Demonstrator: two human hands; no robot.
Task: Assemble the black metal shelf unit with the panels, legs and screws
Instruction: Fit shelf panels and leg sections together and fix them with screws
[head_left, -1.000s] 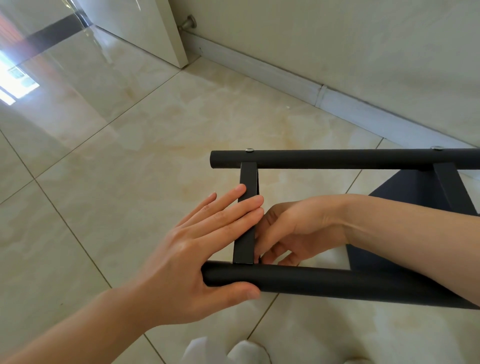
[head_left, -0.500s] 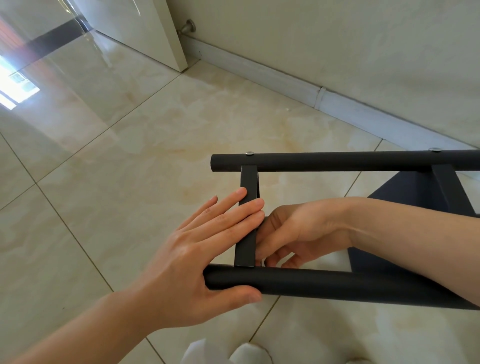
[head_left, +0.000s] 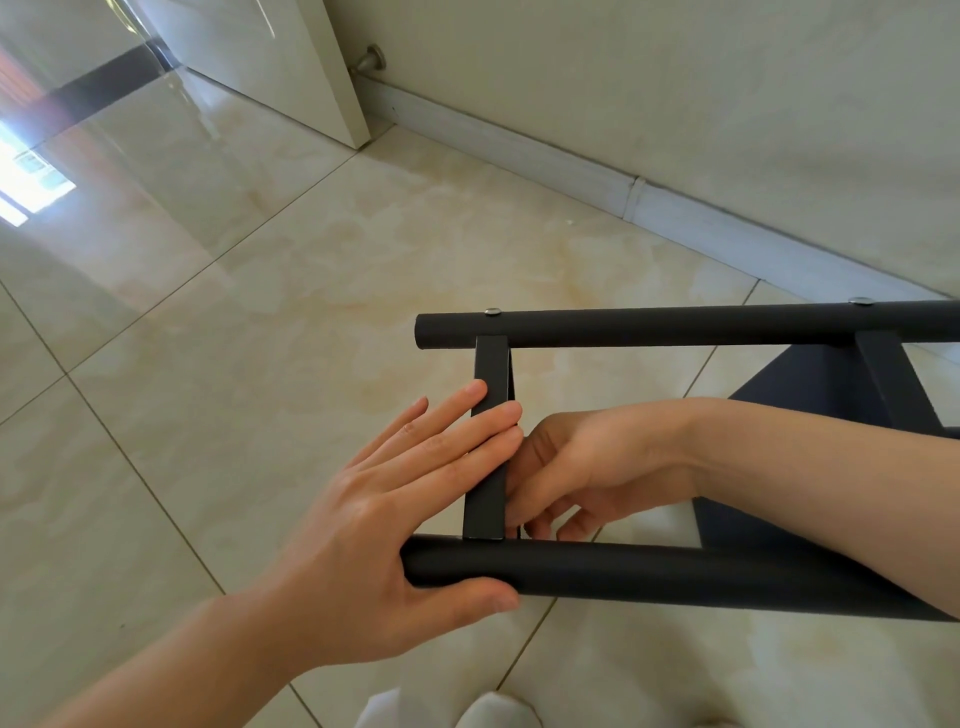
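The black shelf unit lies on its side above the floor. Its far round leg (head_left: 675, 325) carries two silver screw heads (head_left: 492, 311). The near round leg (head_left: 649, 574) runs across the lower right. A flat black panel edge (head_left: 487, 441) spans between both legs at their left ends. My left hand (head_left: 395, 519) lies flat with straight fingers pressing on that panel edge, thumb under the near leg. My right hand (head_left: 582, 467) reaches in from the right behind the panel, fingers curled at the joint with the near leg; what it holds is hidden. A second panel (head_left: 831, 384) shows at right.
Glossy beige floor tiles (head_left: 260, 364) spread left and ahead. A white skirting board (head_left: 571, 166) and wall run along the back. A door (head_left: 270, 67) with a metal stopper (head_left: 368, 60) stands at upper left. White cloth (head_left: 488, 712) shows at the bottom edge.
Both hands keep the same hold on the frame. The whole view has drifted slightly; my right fingers shift a little behind the panel.
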